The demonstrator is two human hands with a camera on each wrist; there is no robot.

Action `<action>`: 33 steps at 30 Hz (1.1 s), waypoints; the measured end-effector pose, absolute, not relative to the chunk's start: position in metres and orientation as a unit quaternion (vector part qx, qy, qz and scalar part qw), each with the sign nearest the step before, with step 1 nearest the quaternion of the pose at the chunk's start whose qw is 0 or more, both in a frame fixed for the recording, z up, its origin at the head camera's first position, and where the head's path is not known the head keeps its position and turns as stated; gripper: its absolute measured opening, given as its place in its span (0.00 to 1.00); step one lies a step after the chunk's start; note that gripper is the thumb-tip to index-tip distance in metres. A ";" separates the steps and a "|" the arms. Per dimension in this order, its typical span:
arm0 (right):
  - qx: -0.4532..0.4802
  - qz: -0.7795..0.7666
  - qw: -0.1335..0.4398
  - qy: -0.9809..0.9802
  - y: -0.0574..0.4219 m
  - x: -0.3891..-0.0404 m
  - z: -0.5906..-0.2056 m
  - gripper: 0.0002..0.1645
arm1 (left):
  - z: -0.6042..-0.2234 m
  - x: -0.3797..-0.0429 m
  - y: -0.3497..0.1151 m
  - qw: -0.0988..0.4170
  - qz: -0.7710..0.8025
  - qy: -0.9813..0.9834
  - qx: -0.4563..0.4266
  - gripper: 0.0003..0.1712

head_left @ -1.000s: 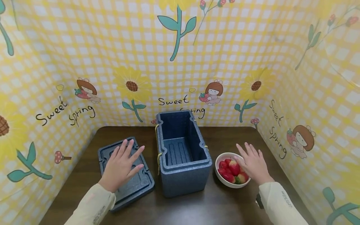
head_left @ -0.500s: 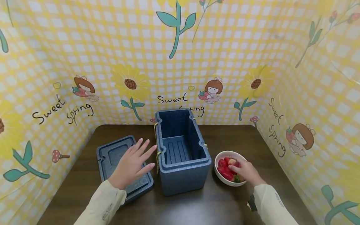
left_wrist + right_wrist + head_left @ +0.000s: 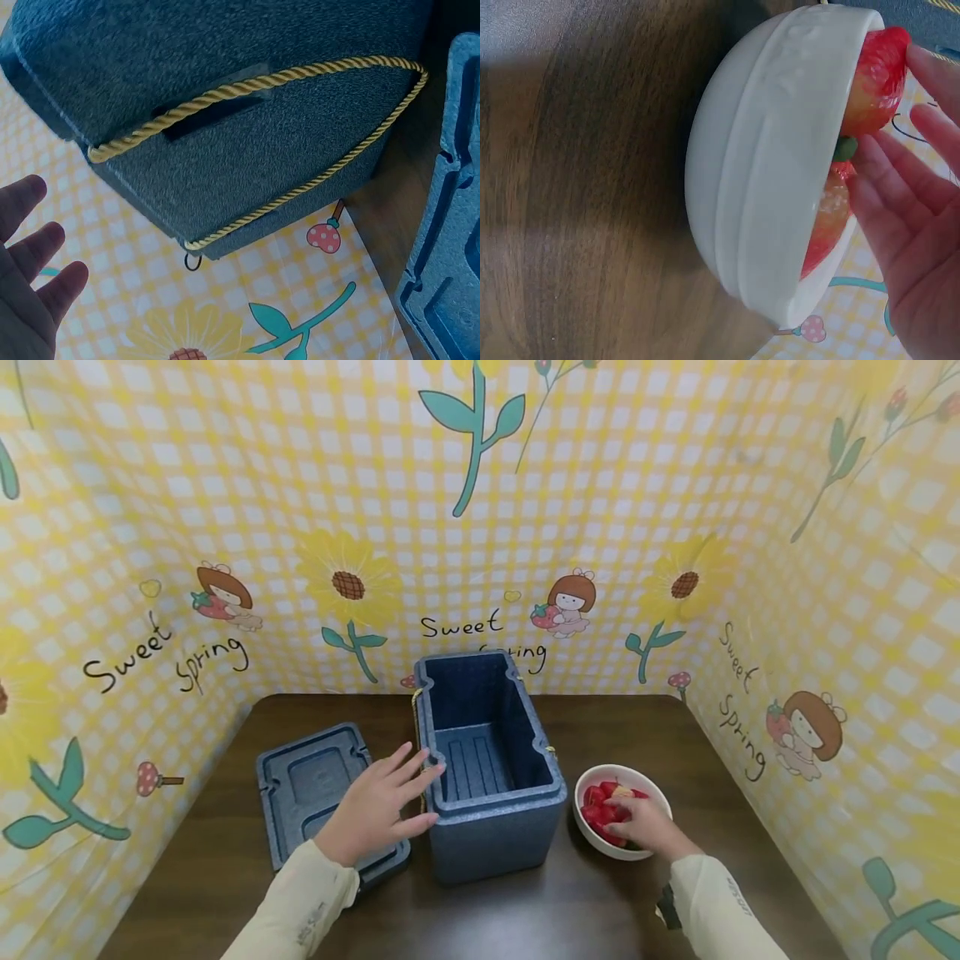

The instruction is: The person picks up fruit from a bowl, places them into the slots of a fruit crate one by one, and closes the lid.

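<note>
In the head view my right hand (image 3: 651, 827) reaches into a white bowl (image 3: 609, 848) of red strawberries (image 3: 595, 810) at the right. The right wrist view has one strawberry (image 3: 877, 79) at the bowl's rim, between my thumb and fingertips, which pinch it. My left hand (image 3: 377, 810) has its fingers spread and straight, near the left rim of a dark blue foam box (image 3: 491, 843); whether the fingertips touch the box cannot be told. The box has no lid on, and its ribbed floor shows. In the left wrist view three fingertips appear beside the box, holding nothing.
The box's blue lid (image 3: 315, 777) lies on the brown wooden table (image 3: 495, 918), partly beneath my left forearm. A gold rope (image 3: 300, 75) hangs along the box's side. Yellow checked cloth (image 3: 480, 560) walls the table at the back and both sides.
My right hand has come down from above the bowl and curled in among the strawberries. My left hand has moved right, from over the lid to the box's left rim.
</note>
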State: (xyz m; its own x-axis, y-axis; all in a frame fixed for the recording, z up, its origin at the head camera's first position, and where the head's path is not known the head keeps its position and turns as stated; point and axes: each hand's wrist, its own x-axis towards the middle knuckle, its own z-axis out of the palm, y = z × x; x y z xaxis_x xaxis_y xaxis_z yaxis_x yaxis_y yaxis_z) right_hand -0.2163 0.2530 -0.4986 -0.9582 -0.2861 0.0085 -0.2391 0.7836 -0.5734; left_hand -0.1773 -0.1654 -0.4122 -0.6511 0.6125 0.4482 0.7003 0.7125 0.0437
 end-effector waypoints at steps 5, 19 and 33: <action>-0.140 -0.284 0.091 0.944 0.249 -0.214 -0.497 0.26 | -0.418 -0.174 -0.160 0.211 -0.105 -0.893 -0.383 0.40; -0.158 -0.279 0.117 0.940 0.248 -0.209 -0.495 0.25 | -0.426 -0.173 -0.149 0.218 -0.102 -0.879 -0.413 0.32; -0.116 -0.348 0.070 0.928 0.249 -0.230 -0.463 0.17 | -0.432 -0.180 -0.148 0.252 -0.113 -0.868 -0.413 0.24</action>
